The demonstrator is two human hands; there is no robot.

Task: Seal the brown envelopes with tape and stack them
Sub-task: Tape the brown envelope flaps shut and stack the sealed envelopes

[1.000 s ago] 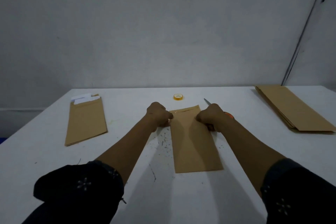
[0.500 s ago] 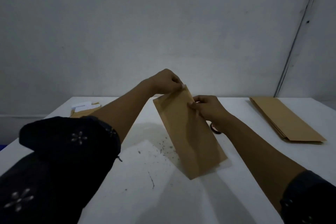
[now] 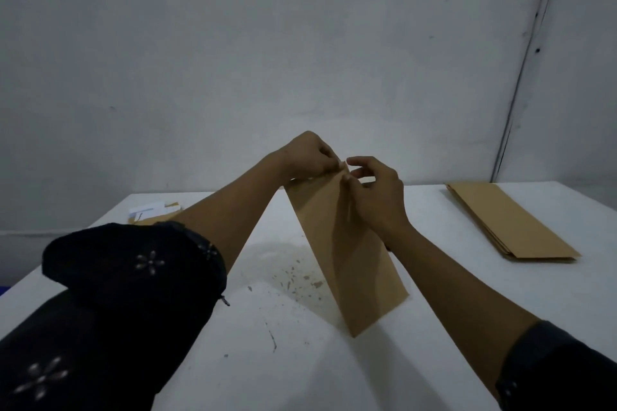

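since envelope [image 3: 347, 257] left table [image 3: 300, 360], both hands [image 3: 309, 157] pinch its raised top.

The counter [image 3: 434, 360] lies bare along its near edge and between the raised envelope [image 3: 347, 260] and the stack of brown envelopes [image 3: 510, 220] at far right. The tilted envelope, held up by both hands, blocks the middle. The left forearm [image 3: 233, 207] crosses above the left side, screening a pile of envelopes [image 3: 157, 212] at far left.
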